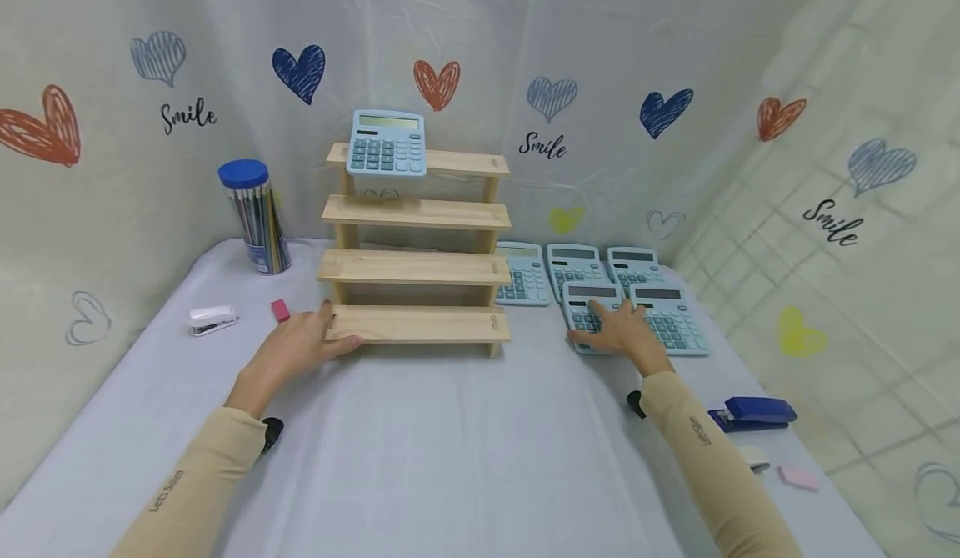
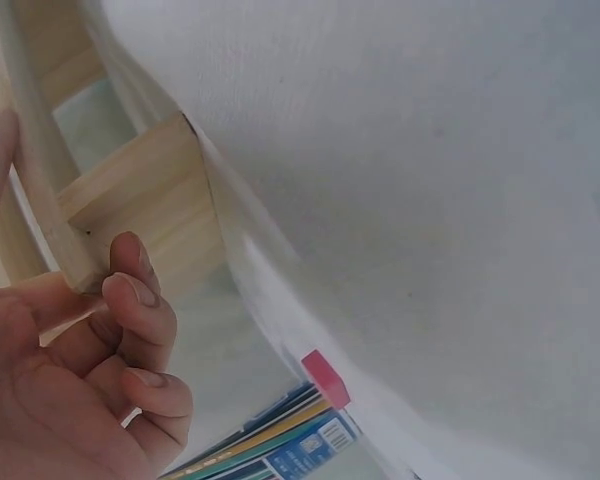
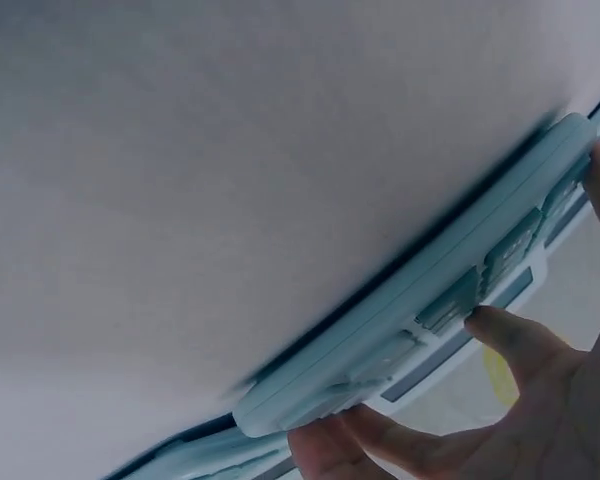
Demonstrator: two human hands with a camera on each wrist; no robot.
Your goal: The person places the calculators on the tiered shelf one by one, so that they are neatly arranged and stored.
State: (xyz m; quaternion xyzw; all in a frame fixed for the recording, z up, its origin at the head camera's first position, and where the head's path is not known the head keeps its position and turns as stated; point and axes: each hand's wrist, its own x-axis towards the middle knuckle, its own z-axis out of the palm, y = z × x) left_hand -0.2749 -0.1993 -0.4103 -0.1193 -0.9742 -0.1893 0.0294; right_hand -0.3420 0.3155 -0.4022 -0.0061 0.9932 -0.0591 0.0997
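A tiered wooden shelf (image 1: 420, 324) stands near the back of the table, with a light blue calculator (image 1: 387, 143) propped on its top tier. At the left end of the lowest board, my left hand (image 1: 292, 345) pinches the wood, thumb in front; the left wrist view shows the board's end (image 2: 85, 270) between thumb and fingers. My right hand (image 1: 618, 330) spans a front-row light blue calculator (image 1: 588, 293) on the table, gripping it by its edges. In the right wrist view one fingertip (image 3: 480, 318) touches the keys of that calculator (image 3: 410, 340).
Several more calculators (image 1: 573, 266) lie around the right hand. A blue-lidded pencil tub (image 1: 258, 216), white stapler (image 1: 212, 319) and red eraser (image 1: 280, 310) are on the left. At the right edge are a blue stapler (image 1: 753, 413) and pink eraser (image 1: 798, 478).
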